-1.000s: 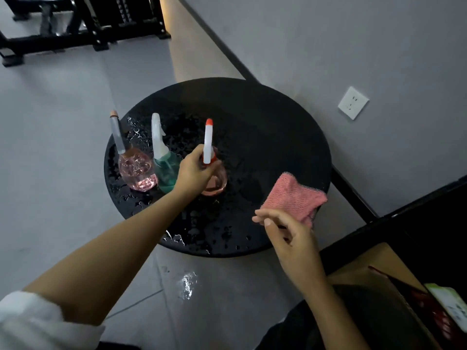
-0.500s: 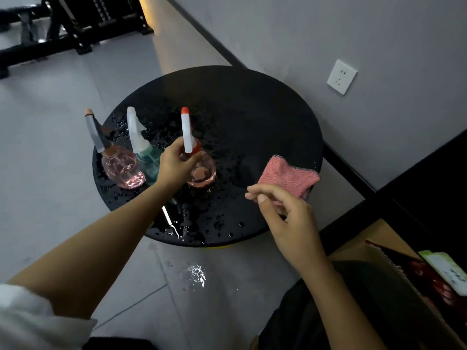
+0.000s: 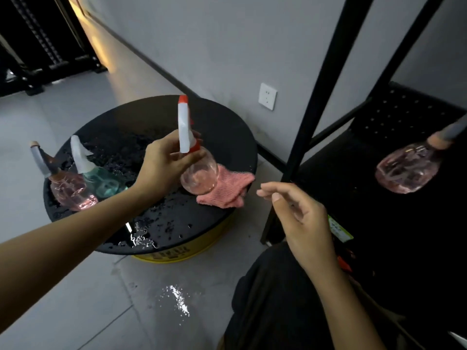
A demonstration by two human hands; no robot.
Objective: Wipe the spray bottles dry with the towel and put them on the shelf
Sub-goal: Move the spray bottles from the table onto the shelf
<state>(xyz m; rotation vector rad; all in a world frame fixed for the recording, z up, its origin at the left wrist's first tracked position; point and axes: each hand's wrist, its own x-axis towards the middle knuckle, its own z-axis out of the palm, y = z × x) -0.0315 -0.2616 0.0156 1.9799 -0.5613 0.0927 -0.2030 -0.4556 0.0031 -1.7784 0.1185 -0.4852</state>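
Observation:
My left hand [image 3: 165,162] grips the neck of a clear pink spray bottle [image 3: 201,176] with a white and red trigger head, lifted above the wet round black table [image 3: 156,223]. The pink towel [image 3: 226,190] lies on the table's right edge, partly behind that bottle. My right hand [image 3: 300,218] hovers right of the towel, fingers loosely curled, holding nothing. Two more bottles stand at the table's left: a pink one with a grey head [image 3: 68,190] and a green one with a white head [image 3: 101,180]. Another pink bottle [image 3: 409,170] rests on the black shelf [image 3: 353,173] at right.
Black shelf posts [image 3: 318,97] rise between the table and the shelf. A wall socket [image 3: 267,96] sits behind the table. Water is spilled on the grey floor [image 3: 177,299] in front. A yellow base [image 3: 177,253] shows under the table. Dark furniture stands at the far left.
My left hand has lifted the red-headed bottle off the table and carried it right, toward the towel. My right hand has let go of the towel and pulled back. The view swung right, revealing the shelf.

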